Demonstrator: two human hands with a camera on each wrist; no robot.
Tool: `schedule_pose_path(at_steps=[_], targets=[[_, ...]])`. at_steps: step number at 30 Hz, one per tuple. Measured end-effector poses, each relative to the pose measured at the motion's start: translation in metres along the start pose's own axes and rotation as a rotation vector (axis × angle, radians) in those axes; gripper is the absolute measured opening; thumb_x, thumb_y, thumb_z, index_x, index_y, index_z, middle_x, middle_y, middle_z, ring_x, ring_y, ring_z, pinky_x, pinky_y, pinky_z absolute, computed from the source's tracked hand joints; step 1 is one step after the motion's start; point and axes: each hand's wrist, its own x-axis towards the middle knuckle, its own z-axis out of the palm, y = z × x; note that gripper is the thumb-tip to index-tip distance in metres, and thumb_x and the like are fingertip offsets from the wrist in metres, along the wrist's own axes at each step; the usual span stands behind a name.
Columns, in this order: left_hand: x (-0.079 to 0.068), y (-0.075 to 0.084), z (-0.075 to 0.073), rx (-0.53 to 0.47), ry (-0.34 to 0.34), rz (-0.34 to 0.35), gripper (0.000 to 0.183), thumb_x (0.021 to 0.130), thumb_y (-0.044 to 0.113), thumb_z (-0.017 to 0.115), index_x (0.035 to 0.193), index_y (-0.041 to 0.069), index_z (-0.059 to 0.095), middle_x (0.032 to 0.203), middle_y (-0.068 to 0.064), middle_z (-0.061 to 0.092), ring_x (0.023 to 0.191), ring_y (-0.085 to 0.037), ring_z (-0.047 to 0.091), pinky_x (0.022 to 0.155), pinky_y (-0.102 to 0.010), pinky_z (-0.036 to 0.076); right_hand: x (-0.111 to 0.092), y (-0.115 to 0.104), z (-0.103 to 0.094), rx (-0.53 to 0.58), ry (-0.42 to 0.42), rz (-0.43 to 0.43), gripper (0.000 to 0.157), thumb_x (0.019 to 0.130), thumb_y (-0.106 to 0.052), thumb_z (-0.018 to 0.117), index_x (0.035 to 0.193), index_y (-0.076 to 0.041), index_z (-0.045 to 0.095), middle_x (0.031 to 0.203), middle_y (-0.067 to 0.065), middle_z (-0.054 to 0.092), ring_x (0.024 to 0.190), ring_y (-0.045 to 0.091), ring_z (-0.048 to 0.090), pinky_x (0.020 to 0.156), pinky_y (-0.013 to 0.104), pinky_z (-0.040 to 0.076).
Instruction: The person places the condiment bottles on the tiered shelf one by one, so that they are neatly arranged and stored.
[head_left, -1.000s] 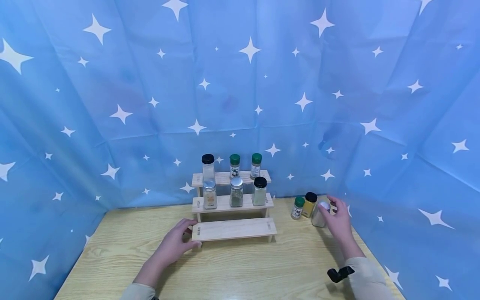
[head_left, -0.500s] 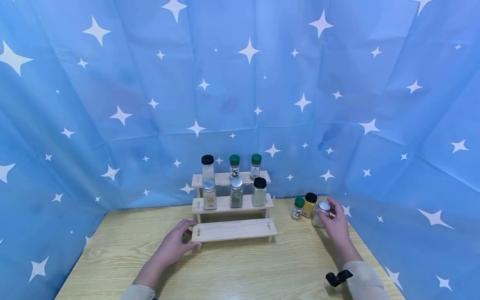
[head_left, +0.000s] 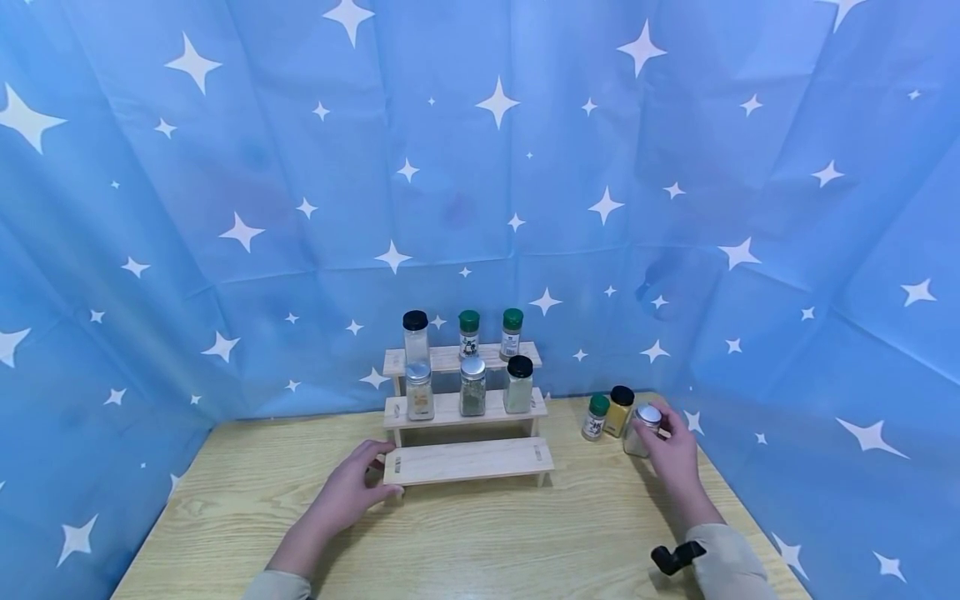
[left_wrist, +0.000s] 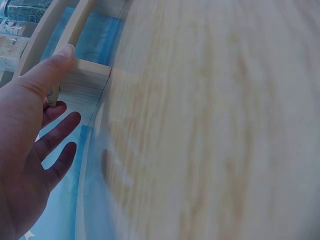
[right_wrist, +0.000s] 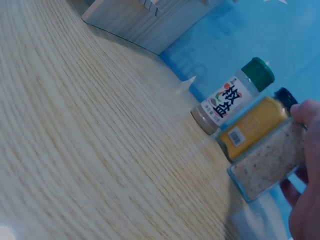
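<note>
My left hand (head_left: 348, 492) is at the left end of the wooden three-step rack (head_left: 472, 461), holding its lowest step between thumb and index finger. In the left wrist view, the thumb (left_wrist: 55, 65) lies against the step's end while the other fingers are spread apart. Over on the right, my right hand (head_left: 672, 450) grips a glass spice jar (head_left: 636, 442) with a silver lid by its upper part. Pale speckled seasoning fills that jar (right_wrist: 270, 157), which stands on the table. Beside it are a yellow jar (head_left: 617, 417) with a black lid and a green-capped shaker (head_left: 593, 423).
On the middle step stand a silver-lidded jar (head_left: 420, 400), a jar of green herbs (head_left: 472, 396) and a black-lidded jar (head_left: 518, 390). The top step carries a black-capped bottle (head_left: 416, 337) and two green-capped shakers (head_left: 469, 337). A blue star-patterned curtain (head_left: 480, 208) encloses the wooden table (head_left: 480, 542).
My right hand's fingers have shifted off the top of the silver lid and settled round the jar's side. The left hand and the rack have stayed in place.
</note>
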Motion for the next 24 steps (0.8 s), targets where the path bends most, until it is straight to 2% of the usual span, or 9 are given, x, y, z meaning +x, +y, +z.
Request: schedule_pose_path(at_steps=[6, 11, 19, 24], targets=[[0.000, -0.001, 0.000, 0.001, -0.001, 0.008, 0.070, 0.087, 0.034, 0.097, 0.147, 0.016, 0.066, 0.138, 0.004, 0.067, 0.114, -0.018, 0.070, 0.100, -0.050, 0.061, -0.006, -0.001, -0.001, 0.019, -0.013, 0.035, 0.061, 0.110, -0.035, 0.073, 0.161, -0.007, 0.052, 0.154, 0.016, 0.055, 0.138, 0.023, 0.049, 0.093, 0.003, 0.045], [0.000, -0.001, 0.000, -0.002, -0.003, 0.011, 0.070, 0.087, 0.035, 0.097, 0.147, 0.016, 0.066, 0.138, 0.004, 0.067, 0.115, -0.019, 0.070, 0.101, -0.050, 0.061, -0.011, -0.008, -0.002, 0.028, -0.019, 0.028, 0.065, 0.108, -0.039, 0.075, 0.162, -0.009, 0.053, 0.156, 0.014, 0.056, 0.138, 0.020, 0.050, 0.095, 0.003, 0.044], [0.000, -0.001, 0.000, 0.000, -0.007, 0.009, 0.071, 0.087, 0.034, 0.097, 0.148, 0.016, 0.066, 0.139, 0.004, 0.067, 0.115, -0.019, 0.070, 0.101, -0.050, 0.061, -0.017, -0.025, 0.001, 0.021, -0.011, -0.107, 0.050, 0.104, -0.032, 0.082, 0.144, -0.004, 0.067, 0.134, 0.012, 0.067, 0.115, 0.002, 0.059, 0.092, 0.006, 0.050], [0.001, -0.002, 0.000, 0.007, -0.003, 0.004, 0.071, 0.087, 0.035, 0.096, 0.148, 0.016, 0.066, 0.139, 0.005, 0.067, 0.115, -0.017, 0.069, 0.101, -0.049, 0.060, -0.021, -0.041, 0.004, 0.021, -0.059, -0.147, 0.049, 0.103, -0.033, 0.084, 0.139, -0.003, 0.068, 0.127, 0.009, 0.068, 0.110, 0.002, 0.062, 0.090, 0.008, 0.052]])
